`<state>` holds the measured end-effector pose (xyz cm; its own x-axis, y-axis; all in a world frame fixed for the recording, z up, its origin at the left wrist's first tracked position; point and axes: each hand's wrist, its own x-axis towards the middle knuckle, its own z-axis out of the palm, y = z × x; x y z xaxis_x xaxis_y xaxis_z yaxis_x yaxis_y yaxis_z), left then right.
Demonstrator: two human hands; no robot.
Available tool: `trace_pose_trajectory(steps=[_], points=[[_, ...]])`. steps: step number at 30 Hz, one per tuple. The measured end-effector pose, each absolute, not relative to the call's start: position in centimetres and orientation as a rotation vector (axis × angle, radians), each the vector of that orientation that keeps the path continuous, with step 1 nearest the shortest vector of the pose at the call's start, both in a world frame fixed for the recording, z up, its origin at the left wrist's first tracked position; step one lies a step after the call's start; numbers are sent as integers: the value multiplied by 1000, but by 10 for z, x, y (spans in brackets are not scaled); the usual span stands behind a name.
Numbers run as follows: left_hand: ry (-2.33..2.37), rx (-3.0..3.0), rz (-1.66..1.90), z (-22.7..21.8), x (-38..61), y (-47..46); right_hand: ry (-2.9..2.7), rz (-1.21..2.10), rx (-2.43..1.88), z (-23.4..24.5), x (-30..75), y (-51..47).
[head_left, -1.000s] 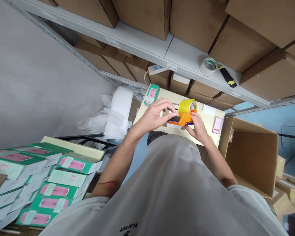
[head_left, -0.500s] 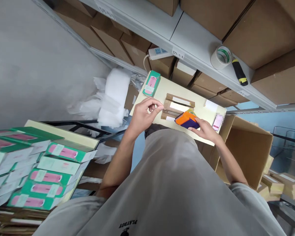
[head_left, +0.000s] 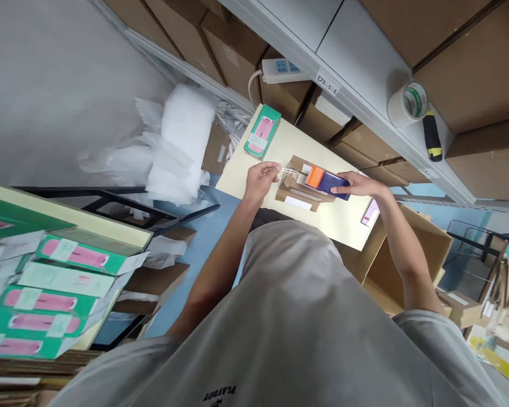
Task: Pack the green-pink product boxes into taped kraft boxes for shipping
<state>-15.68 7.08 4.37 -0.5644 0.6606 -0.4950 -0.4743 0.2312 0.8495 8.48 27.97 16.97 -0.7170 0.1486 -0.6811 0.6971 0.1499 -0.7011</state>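
My right hand [head_left: 358, 185] grips an orange and dark blue tape dispenser [head_left: 334, 183] over small brown cardboard boxes [head_left: 292, 191] with white labels, which lie on a pale yellow table [head_left: 237, 176]. To their left, the fingers of my left hand [head_left: 261, 182] are pinched on a shiny strip of clear tape [head_left: 290, 170]. This strip runs from my fingertips toward the dispenser, above the boxes. The dispenser and my fingers hide part of the boxes.
At the table's far left corner lies a green box with a pink picture [head_left: 262, 133]. A phone [head_left: 370, 212] lies at the right edge, beside a large open carton [head_left: 401, 257]. More green boxes [head_left: 46, 305] are stacked left. Above, a shelf holds a tape roll [head_left: 407, 104] and a cutter [head_left: 431, 135].
The dispenser has turned and now lies lengthwise over the boxes. Tape now shows between it and my left hand. My view has shifted and turned.
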Motion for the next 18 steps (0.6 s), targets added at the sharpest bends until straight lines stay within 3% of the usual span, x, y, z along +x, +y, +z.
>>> trace_pose_trajectory(steps=[18], points=[[1558,110,1275,-52,-150,76,1846,-1544,838,151,59,273]])
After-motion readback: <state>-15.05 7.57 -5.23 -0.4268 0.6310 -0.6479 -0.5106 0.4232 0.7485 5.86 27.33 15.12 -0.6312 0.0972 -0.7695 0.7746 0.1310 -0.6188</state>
